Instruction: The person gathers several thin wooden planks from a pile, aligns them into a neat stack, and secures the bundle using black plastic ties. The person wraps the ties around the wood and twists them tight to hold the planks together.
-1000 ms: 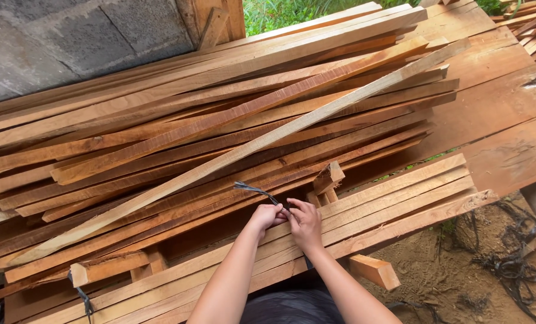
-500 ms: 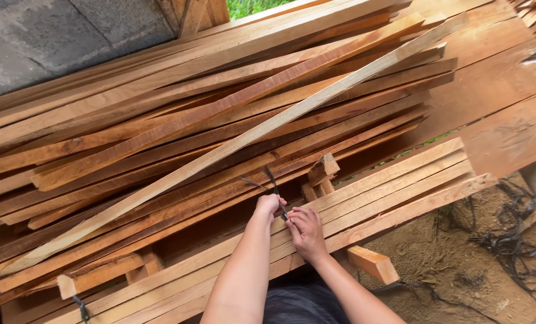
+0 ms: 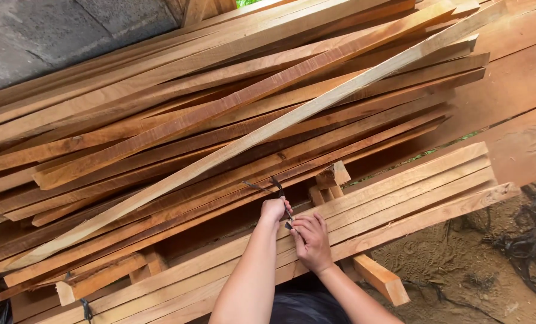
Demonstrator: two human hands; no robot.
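My left hand [image 3: 274,210] is closed around a thin black strap [image 3: 272,187] whose two loose ends stick up and to the left above the fist. My right hand [image 3: 311,240] lies flat just right of it, fingers pressing on the near bundle of pale planks [image 3: 400,198] and pinching the strap's lower part. The strap runs across this bundle near its middle. Both forearms reach in from the bottom edge.
A big heap of long reddish wooden slats [image 3: 220,114] fills the view behind the bundle, with one pale long slat [image 3: 316,111] lying diagonally on top. A grey wall [image 3: 52,36] stands at top left. Sandy ground [image 3: 478,276] with black strap scraps [image 3: 520,240] lies at right. A short wood block [image 3: 379,279] sticks out below.
The view has shifted slightly. My left hand has pulled the strap ends up a little and my right hand has settled flat on the planks.
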